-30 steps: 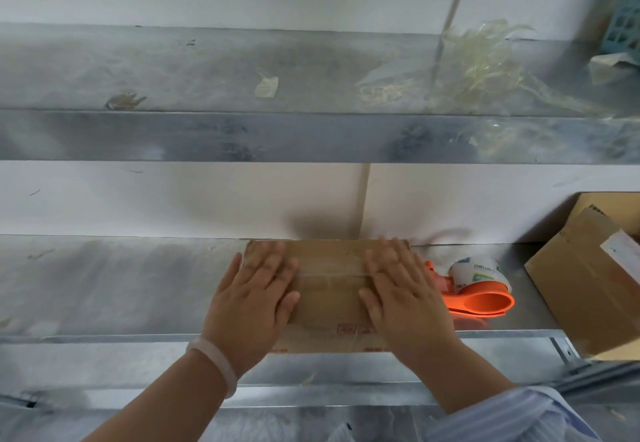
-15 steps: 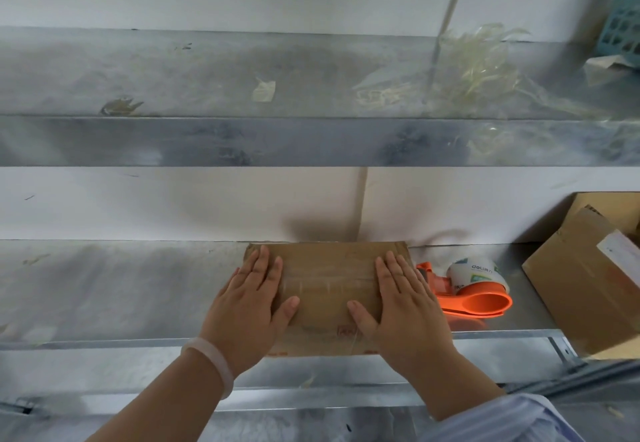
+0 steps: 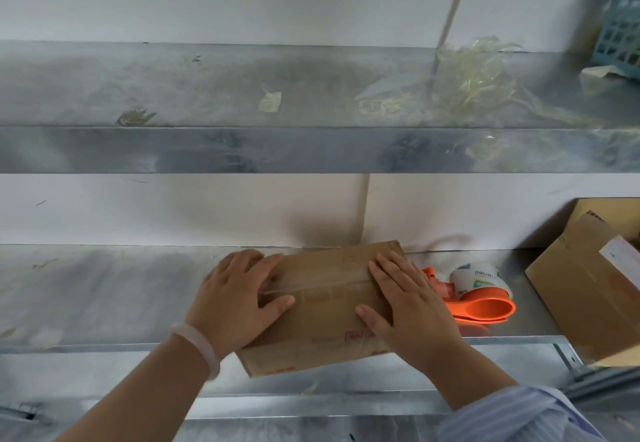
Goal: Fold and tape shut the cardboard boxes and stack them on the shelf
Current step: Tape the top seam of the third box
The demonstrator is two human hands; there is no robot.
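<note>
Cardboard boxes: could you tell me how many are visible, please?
2: a small box at centre beside the tape dispenser; a large box at right, possibly hiding another.

two hands (image 3: 239, 299) (image 3: 408, 306), one tape dispenser (image 3: 479, 299), one basket (image 3: 620, 36)

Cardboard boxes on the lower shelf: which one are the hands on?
The flat brown cardboard box left of the orange tape dispenser: left hand and right hand rest on it. The larger cardboard box at right sits tilted, untouched.

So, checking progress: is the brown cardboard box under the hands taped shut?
Shut: brown cardboard box has flat flaps under a clear tape strip.
</note>
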